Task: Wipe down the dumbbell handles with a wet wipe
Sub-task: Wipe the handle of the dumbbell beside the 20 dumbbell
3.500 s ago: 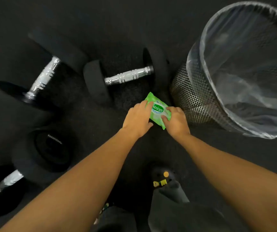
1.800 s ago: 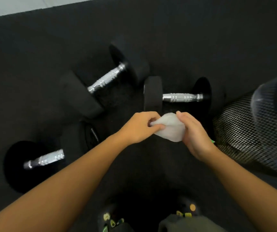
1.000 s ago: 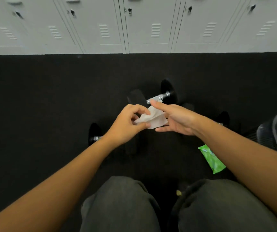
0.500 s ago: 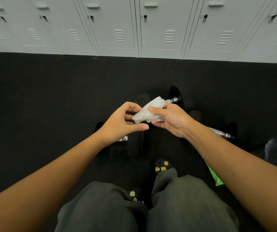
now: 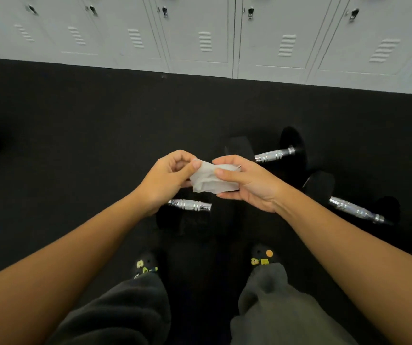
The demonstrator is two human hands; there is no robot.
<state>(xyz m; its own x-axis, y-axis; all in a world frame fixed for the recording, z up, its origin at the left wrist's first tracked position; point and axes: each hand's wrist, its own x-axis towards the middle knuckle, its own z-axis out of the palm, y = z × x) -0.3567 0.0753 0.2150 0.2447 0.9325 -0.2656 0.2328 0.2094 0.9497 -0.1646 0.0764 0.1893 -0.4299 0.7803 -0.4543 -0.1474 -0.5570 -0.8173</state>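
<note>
The wet wipe (image 5: 209,181), white and crumpled, is hanging in the air between our hands, above the dumbbells. We are pinching its left edge with the thumb and fingers of our left hand (image 5: 167,180), while our right hand (image 5: 247,183) is gripping the other side, thumb on top. Below, on the black floor (image 5: 75,145), the near handle (image 5: 190,204) is lying under the wipe, and the far handle (image 5: 273,154) and right handle (image 5: 355,210) are off to our right. Their dark heads are hardly showing. Grey lockers (image 5: 200,33) are lining the far edge.

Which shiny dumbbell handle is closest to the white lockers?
The upper handle, beside the right hand. The low handle under the left hand and the far-right handle lie farther from the lockers.
</note>
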